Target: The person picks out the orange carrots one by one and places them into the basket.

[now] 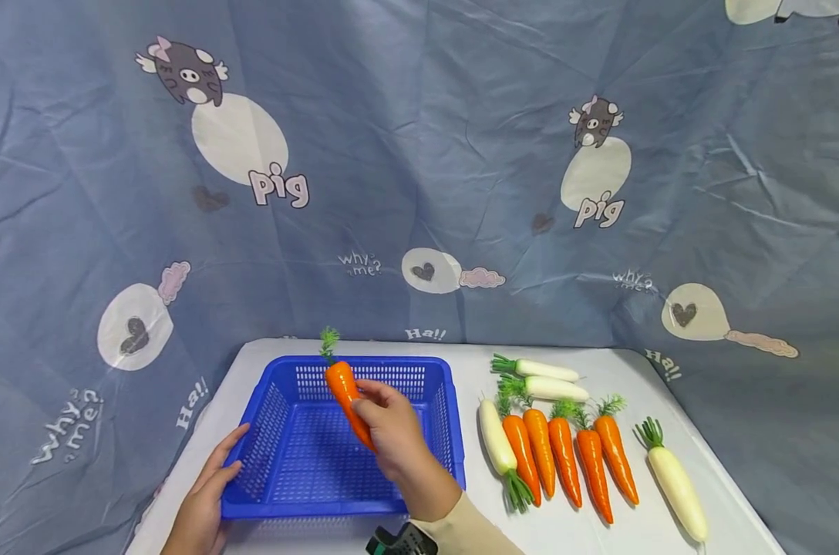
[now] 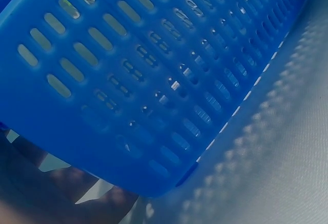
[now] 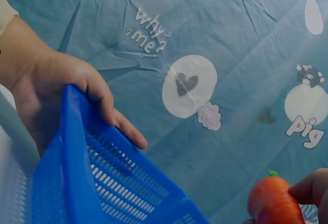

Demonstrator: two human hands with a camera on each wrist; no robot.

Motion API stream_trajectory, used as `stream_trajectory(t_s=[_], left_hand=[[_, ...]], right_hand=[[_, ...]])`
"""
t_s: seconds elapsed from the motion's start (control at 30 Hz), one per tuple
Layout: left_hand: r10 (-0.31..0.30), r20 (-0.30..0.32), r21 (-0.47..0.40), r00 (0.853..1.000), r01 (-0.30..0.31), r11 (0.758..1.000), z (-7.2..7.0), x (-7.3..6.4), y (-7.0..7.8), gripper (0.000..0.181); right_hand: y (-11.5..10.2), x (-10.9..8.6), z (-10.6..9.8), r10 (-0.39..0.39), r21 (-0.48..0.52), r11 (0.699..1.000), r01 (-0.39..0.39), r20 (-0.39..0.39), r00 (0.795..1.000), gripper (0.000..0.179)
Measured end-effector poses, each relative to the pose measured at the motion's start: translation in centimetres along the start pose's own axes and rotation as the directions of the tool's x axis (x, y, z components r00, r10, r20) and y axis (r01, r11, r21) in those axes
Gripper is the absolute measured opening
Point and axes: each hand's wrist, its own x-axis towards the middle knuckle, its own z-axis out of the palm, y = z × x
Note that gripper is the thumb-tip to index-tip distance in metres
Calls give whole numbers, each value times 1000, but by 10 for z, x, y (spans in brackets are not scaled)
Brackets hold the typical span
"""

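Observation:
My right hand pinches an orange carrot with a green leafy top, holding it tilted above the blue plastic basket. In the right wrist view, part of that carrot shows at the lower right beside the thumb. At the basket's left side, my left hand holds the rim, also visible in the right wrist view as a hand over the basket's edge. The left wrist view shows mostly the slotted basket wall, with shadowed fingers under the rim. No vegetables show inside the basket.
Right of the basket, several carrots lie side by side on the white table. White radishes lie around them: two behind, one at their left, one farther right. A blue patterned cloth hangs behind.

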Motion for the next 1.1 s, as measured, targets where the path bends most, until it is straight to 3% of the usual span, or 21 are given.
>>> stream_trajectory(t_s=[0.4,0.77,1.1], left_hand=[[-34,-19,1,999,34,999,2,0,4,55],[24,3,13,1000,-24,1000,2,2,3,54],[-64,-48,9,997,64,998,4,0,6,54]], right_hand=[[5,3,18,33,3,999,-33,-10,999,37],[10,4,34,44,74,996,-42,-29,999,40],[16,5,46,74,124,990,-70,-21,997,40]])
